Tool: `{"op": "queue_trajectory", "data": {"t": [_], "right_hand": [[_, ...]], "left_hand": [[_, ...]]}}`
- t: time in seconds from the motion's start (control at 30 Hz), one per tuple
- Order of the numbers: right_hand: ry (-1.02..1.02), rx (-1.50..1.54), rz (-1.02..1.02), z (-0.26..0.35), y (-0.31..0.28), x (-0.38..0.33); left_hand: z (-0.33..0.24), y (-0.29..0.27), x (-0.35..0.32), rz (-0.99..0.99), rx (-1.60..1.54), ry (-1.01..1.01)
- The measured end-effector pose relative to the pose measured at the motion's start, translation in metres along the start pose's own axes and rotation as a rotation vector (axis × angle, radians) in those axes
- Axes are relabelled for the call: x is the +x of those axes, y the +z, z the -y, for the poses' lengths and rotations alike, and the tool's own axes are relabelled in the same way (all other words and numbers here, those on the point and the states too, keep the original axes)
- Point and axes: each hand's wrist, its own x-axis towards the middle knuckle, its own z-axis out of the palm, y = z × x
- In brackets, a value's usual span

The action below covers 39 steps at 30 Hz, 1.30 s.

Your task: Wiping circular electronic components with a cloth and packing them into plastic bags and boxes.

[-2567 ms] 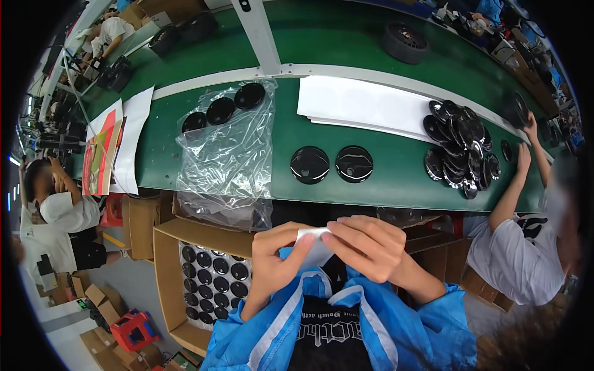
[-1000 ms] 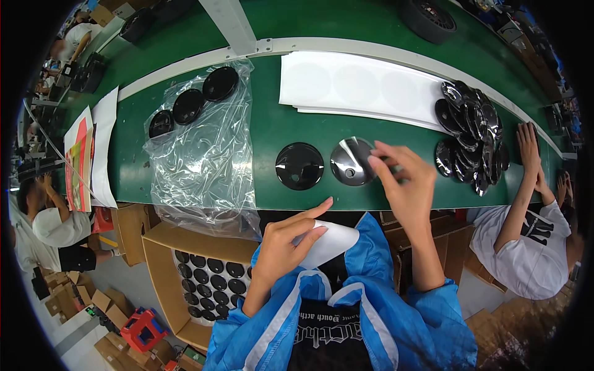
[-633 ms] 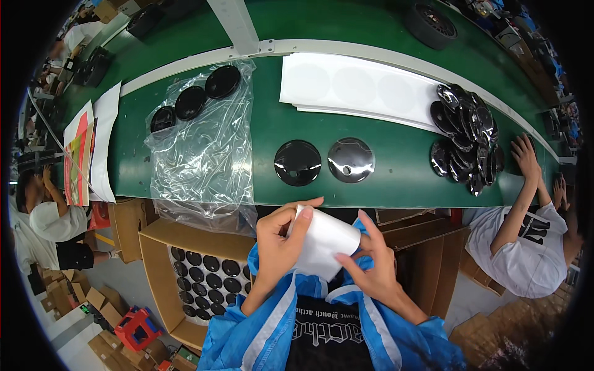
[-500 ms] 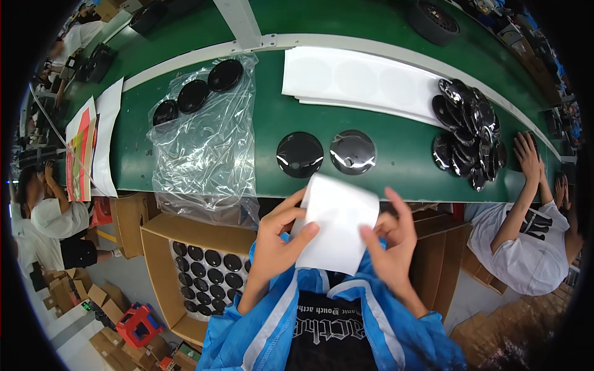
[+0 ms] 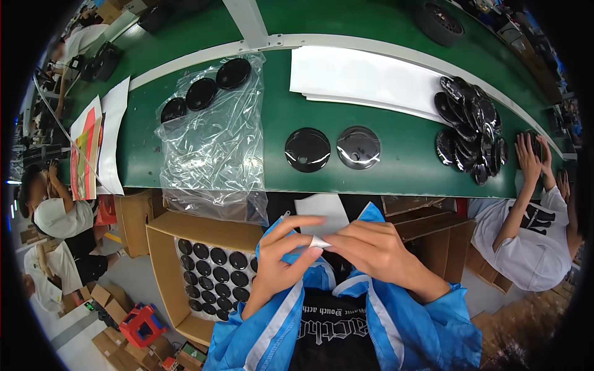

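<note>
Green bench (image 5: 396,179) stretching right across; nearer the body, the right hand (image 5: 365,247), fingers bunched, and the left hand (image 5: 281,250), forefinger extended, are both pinching a white sheet (image 5: 325,210), while two black discs (image 5: 307,149) are lying just beyond!

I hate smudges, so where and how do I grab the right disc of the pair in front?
Probably pinch the right disc by its rim, from the right: it's round, lying flat, with the left disc close on the other side.
</note>
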Motion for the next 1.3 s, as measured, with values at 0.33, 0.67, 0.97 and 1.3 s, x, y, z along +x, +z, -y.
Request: {"op": "queue_trajectory", "data": {"t": [0.33, 0.67, 0.97, 1.3], "right_hand": [[-0.165, -0.286, -0.208, -0.02, 0.0, 0.015], [-0.138, -0.355, -0.049, -0.029, -0.008, 0.021], [-0.272, -0.329, -0.133, -0.033, -0.004, 0.031], [0.201, 0.155, -0.333, -0.006, -0.045, 0.065]], "left_hand": [[0.005, 0.014, 0.02, -0.101, -0.094, -0.183], [0.017, 0.015, 0.029, -0.134, -0.135, -0.126], [0.021, 0.012, 0.032, -0.22, -0.295, -0.321], [0.038, -0.012, 0.028, -0.24, -0.035, -0.131]]}}
